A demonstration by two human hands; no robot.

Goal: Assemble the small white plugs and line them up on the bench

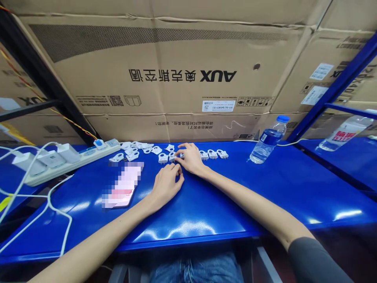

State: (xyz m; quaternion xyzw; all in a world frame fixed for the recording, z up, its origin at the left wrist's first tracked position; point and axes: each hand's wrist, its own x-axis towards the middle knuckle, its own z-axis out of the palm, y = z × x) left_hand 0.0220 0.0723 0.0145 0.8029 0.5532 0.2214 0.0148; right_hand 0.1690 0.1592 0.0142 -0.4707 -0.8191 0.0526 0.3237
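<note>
Several small white two-pin plugs with ring-shaped handles lie along the back of the blue table. My right hand reaches over the row, its thumb and forefinger pinched at the edge of one white plug and its palm covering others. Just left of it lies another plug, pins toward me. To the right of my hand, plugs such as this end plug stand in line. My left hand rests in front of the row with curled fingers, thumb near forefinger; whatever its fingertips hold is hidden.
A looser cluster of plugs lies left, behind a phone with a blurred screen. A power strip with chargers and white cables occupies the left side. A water bottle stands tilted-looking at right; cardboard boxes wall the back.
</note>
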